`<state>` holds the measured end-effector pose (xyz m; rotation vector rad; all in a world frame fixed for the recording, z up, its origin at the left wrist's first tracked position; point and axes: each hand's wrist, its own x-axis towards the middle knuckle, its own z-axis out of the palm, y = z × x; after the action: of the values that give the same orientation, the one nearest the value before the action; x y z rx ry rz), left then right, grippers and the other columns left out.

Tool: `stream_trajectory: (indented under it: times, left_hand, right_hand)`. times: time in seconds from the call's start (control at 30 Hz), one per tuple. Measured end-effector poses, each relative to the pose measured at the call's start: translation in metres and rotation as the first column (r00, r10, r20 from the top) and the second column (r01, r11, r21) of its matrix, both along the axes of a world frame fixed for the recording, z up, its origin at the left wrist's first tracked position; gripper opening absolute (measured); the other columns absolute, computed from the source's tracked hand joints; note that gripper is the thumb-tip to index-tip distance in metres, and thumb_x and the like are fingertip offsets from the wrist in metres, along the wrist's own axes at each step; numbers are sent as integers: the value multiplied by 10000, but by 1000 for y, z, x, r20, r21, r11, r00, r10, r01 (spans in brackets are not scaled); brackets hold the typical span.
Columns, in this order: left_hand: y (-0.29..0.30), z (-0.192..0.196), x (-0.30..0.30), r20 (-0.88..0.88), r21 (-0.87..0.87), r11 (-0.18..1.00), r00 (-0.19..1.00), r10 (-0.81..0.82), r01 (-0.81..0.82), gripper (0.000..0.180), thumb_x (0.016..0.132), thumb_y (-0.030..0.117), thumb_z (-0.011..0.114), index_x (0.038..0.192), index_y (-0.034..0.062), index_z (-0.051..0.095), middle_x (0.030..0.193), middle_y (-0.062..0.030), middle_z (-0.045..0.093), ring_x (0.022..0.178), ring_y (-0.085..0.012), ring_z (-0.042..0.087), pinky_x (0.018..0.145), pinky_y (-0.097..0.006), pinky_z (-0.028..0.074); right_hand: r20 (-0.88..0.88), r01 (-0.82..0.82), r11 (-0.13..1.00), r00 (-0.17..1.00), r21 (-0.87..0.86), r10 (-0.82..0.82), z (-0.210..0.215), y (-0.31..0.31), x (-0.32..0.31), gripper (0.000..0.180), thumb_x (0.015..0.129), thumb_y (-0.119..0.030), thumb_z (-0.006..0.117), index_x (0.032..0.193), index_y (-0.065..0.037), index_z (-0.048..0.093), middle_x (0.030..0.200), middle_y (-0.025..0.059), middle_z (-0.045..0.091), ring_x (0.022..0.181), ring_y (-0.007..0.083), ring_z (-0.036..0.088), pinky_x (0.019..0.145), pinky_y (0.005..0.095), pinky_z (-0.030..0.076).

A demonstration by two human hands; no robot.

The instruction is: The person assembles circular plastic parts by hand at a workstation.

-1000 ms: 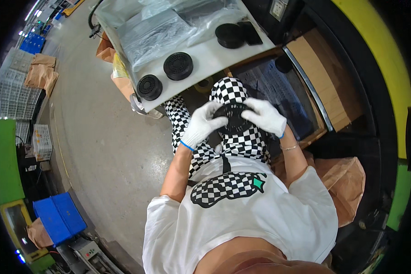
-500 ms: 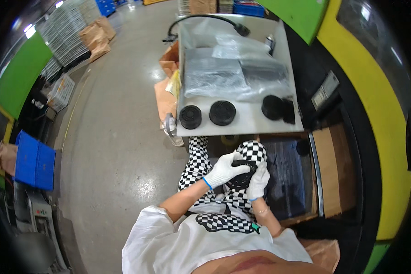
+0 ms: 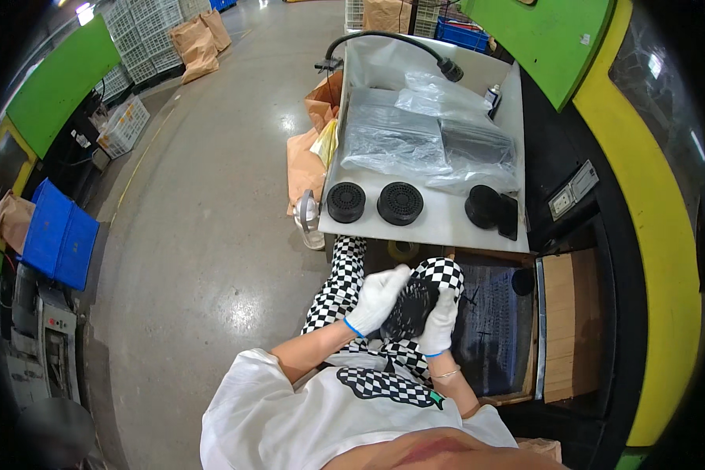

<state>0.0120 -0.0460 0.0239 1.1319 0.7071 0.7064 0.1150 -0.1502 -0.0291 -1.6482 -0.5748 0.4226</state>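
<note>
Two white-gloved hands meet at a slotted black round part [image 3: 410, 308] above the person's checkered trousers [image 3: 337, 290]: the right hand [image 3: 439, 323] has its grip closed along the part's right side, while the left hand [image 3: 377, 301] curls at its left edge, and I cannot tell whether that grip pinches it. Just beyond the knees, the white table [image 3: 446, 225] carries three black discs [image 3: 400, 204] along its near side, a flat black piece [image 3: 507, 217] beside the rightmost, and clear plastic bags [image 3: 395, 145] behind them.
</note>
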Motion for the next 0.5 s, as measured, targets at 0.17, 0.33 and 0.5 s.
stream_trajectory:
  times: [0.17, 0.33, 0.5]
  left_hand:
    - [42, -11, -7, -441, 547, 762, 893, -89, 347, 578, 959, 435, 510, 573, 7, 548, 470, -64, 409, 479, -80, 364, 453, -317, 331]
    - [40, -10, -7, -383, 425, 734, 840, -385, 530, 536, 944, 402, 557, 549, 39, 571, 474, -8, 434, 474, -51, 383, 440, -290, 319]
    - [1, -22, -6, 82, -200, 957, 977, -197, 210, 419, 951, 320, 589, 617, 67, 605, 614, 93, 489, 570, -5, 388, 496, -222, 313]
  right_hand:
    - [212, 3, 998, 977, -58, 9, 12, 9, -26, 454, 918, -395, 608, 985, 53, 638, 880, 47, 655, 827, 112, 567, 783, 255, 474]
    - [-202, -188, 981, 964, -47, 175, -113, -11, 5, 652, 922, -545, 420, 1256, 2, 547, 1126, 120, 623, 1012, 212, 580, 906, 310, 463]
    - [-678, -344, 813, 449, 470, 582, -38, -5, 4, 836, 930, -696, 260, 1308, 12, 494, 1206, 134, 604, 1043, 242, 586, 949, 349, 460]
